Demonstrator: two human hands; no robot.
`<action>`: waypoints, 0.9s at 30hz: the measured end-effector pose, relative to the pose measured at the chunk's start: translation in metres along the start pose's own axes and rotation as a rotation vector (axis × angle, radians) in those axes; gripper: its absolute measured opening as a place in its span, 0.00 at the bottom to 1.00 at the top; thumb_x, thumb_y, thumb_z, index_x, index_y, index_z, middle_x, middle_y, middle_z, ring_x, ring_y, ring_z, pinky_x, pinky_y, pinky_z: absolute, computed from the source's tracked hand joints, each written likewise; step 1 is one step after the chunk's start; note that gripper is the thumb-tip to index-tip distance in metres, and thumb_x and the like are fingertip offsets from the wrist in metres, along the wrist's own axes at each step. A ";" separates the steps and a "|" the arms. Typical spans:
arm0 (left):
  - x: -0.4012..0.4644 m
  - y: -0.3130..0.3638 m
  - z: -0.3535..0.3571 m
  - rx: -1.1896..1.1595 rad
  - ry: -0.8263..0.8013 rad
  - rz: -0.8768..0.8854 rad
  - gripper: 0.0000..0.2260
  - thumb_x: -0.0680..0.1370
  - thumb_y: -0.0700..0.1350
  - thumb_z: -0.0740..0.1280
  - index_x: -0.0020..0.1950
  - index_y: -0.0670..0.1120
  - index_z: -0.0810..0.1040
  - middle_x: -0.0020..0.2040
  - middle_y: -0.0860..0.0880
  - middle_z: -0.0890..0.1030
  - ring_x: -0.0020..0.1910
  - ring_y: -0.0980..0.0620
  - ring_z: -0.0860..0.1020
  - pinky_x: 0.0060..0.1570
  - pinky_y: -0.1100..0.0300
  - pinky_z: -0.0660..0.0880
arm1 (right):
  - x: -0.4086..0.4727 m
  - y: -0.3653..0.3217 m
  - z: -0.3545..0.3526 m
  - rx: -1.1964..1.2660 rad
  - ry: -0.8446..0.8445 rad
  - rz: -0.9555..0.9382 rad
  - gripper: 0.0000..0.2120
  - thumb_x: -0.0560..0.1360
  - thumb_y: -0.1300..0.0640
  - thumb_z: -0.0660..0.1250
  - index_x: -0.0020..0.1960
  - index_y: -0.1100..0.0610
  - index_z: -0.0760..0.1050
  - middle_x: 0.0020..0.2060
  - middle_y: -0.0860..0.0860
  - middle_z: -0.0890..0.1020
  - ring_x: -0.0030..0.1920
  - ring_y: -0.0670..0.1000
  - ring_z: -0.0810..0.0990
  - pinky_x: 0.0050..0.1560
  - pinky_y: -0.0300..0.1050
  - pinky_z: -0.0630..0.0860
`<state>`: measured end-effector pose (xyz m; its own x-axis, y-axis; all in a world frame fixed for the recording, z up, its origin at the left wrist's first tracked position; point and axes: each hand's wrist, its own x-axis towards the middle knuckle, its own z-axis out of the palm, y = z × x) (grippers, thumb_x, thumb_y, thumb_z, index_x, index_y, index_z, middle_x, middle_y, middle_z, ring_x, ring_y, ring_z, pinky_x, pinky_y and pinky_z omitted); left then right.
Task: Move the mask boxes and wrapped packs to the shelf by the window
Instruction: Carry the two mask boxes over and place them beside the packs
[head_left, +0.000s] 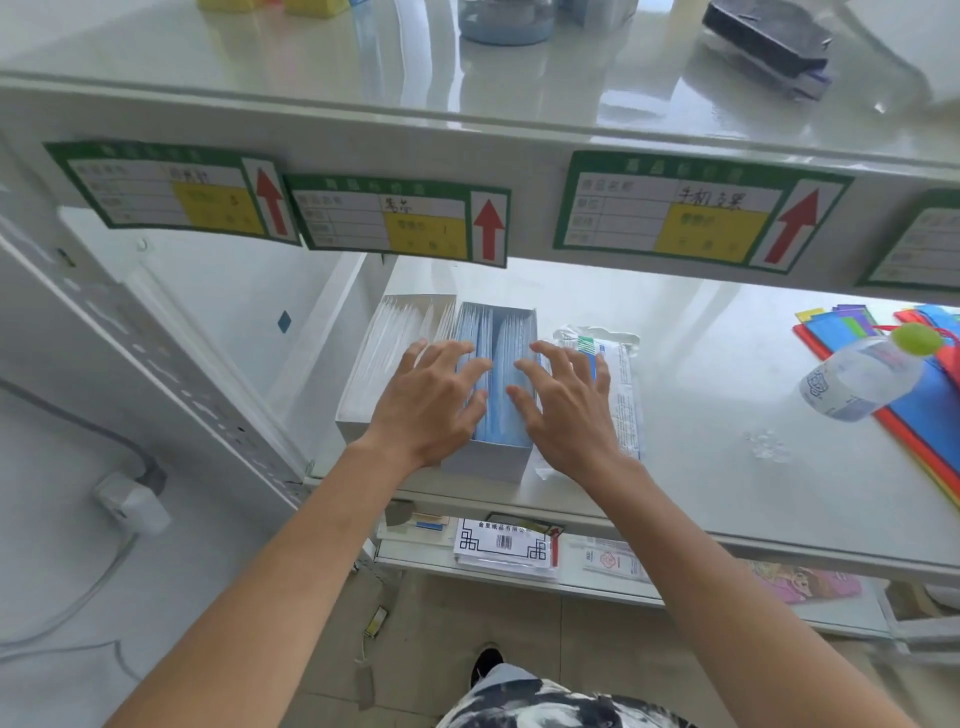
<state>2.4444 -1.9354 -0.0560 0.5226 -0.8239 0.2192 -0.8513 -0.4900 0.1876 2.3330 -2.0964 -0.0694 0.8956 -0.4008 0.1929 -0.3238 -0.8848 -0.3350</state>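
Seen from a head-worn camera looking down, a person reaches both bare arms into a white metal shelf unit (701, 415). On its middle shelf sit two open white cardboard boxes side by side, touching. The left box (374, 364) holds white wrapped masks standing on edge; the right box (498, 384) holds light blue wrapped masks. The left hand (431, 400) lies over the seam between the two boxes with fingers spread and nearly straight, fingertips on the blue masks and the edge of the white ones. The right hand (566, 410) lies over the right wall of the blue box, fingers also spread wide and gripping nothing, partly covering a clear wrapped pack with blue and green print (618, 379) that lies flat just beside the box on its right. Further right on the same shelf, well apart from the boxes, a clear plastic water bottle with a green cap (867, 374) lies tilted on a stack of bright coloured folders (914, 436). Green-bordered paper labels with red arrows (395, 218) hang from the front edge of the shelf above. On the shelf below lie printed paper packets (504, 545). At the lower left a white power adapter with its cable (130, 499) lies on the pale floor.
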 end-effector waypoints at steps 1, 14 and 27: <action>0.000 0.002 0.001 0.001 -0.018 0.029 0.20 0.82 0.52 0.59 0.73 0.50 0.74 0.73 0.46 0.74 0.74 0.44 0.69 0.76 0.42 0.59 | -0.001 -0.002 0.002 0.015 0.010 0.003 0.18 0.84 0.47 0.60 0.70 0.51 0.76 0.76 0.50 0.69 0.76 0.56 0.61 0.78 0.67 0.47; 0.004 0.006 0.006 -0.043 -0.070 0.042 0.20 0.82 0.50 0.61 0.73 0.48 0.74 0.73 0.48 0.74 0.74 0.47 0.69 0.76 0.47 0.60 | -0.004 0.003 0.015 0.253 -0.119 0.051 0.26 0.84 0.46 0.55 0.81 0.47 0.60 0.82 0.47 0.57 0.81 0.53 0.55 0.79 0.66 0.45; 0.002 0.002 0.013 -0.075 -0.051 0.008 0.19 0.79 0.46 0.63 0.71 0.48 0.74 0.72 0.45 0.74 0.71 0.43 0.73 0.74 0.44 0.64 | -0.026 0.079 0.013 0.356 0.006 0.659 0.36 0.73 0.43 0.73 0.74 0.58 0.66 0.67 0.59 0.75 0.67 0.63 0.73 0.67 0.61 0.72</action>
<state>2.4434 -1.9411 -0.0673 0.5110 -0.8422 0.1719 -0.8485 -0.4623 0.2575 2.2876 -2.1526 -0.1127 0.5478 -0.8238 -0.1463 -0.6738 -0.3307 -0.6608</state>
